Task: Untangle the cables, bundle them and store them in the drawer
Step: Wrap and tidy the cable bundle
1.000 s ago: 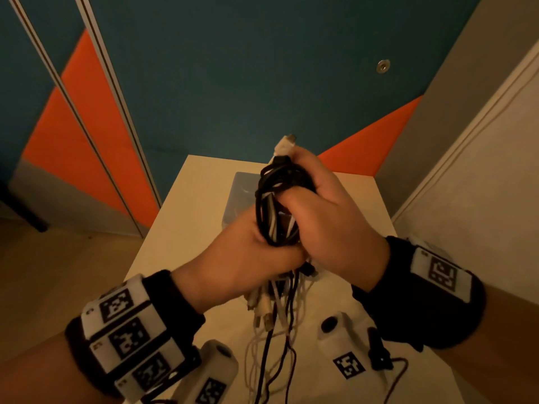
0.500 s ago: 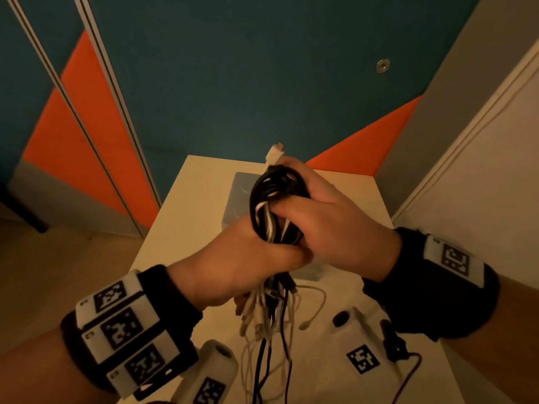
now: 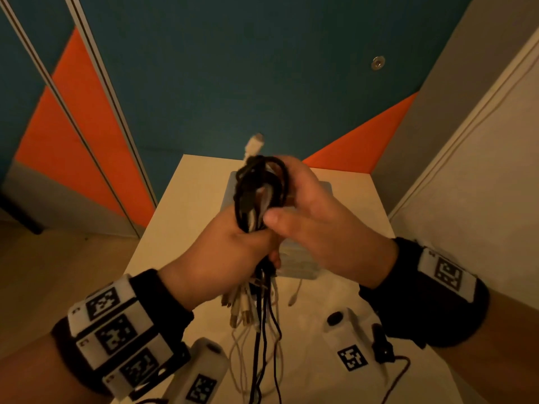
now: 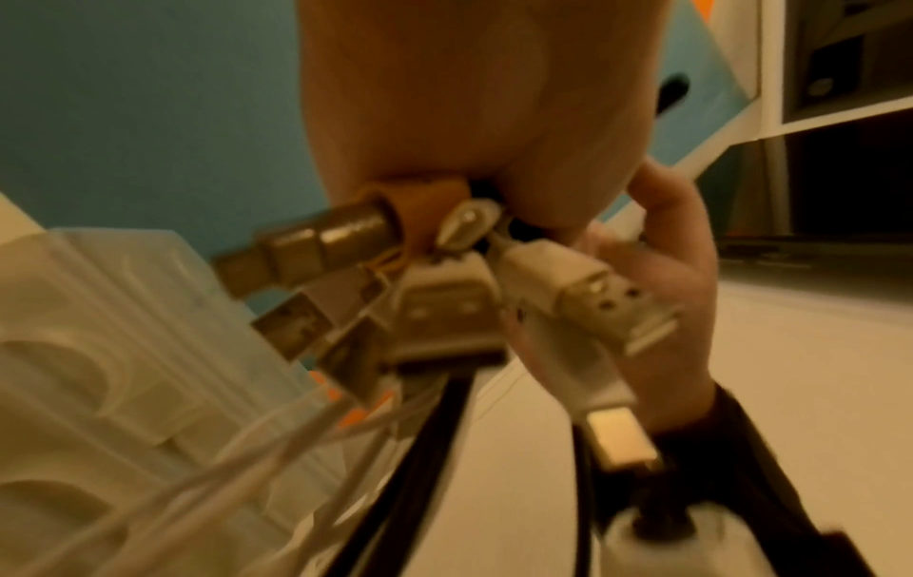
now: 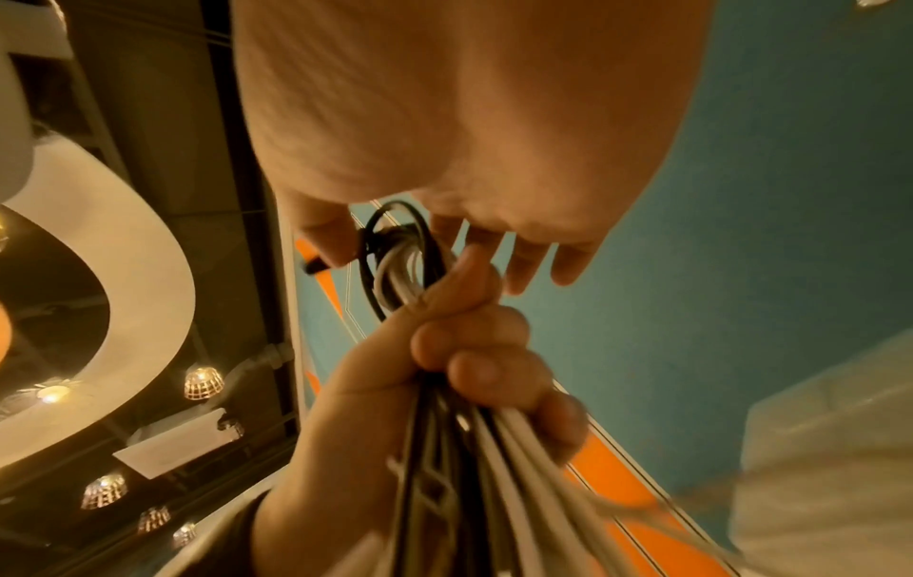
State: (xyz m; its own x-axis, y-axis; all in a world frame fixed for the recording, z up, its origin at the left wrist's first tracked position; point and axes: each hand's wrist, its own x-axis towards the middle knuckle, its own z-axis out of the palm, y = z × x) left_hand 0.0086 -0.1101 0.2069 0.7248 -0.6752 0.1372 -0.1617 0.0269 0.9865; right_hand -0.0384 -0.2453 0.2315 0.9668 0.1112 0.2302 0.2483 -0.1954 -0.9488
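Cream table (image 3: pixel 180 217), teal-orange wall (image 3: pixel 233 68), left hand (image 3: pixel 221 255) gripping cables (image 3: pixel 256 193), right hand (image 3: pixel 315 217) spread.

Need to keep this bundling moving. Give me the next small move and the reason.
Probably wrap the right hand back around the looped cables. The left hand grips the bundle's middle, while plug ends and loose tails still dangle below, untied.

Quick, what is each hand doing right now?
Left hand: fingers closed around the cable bundle, holding it.
Right hand: open, fingers relaxed at the bundle's looped top; contact cannot be told.
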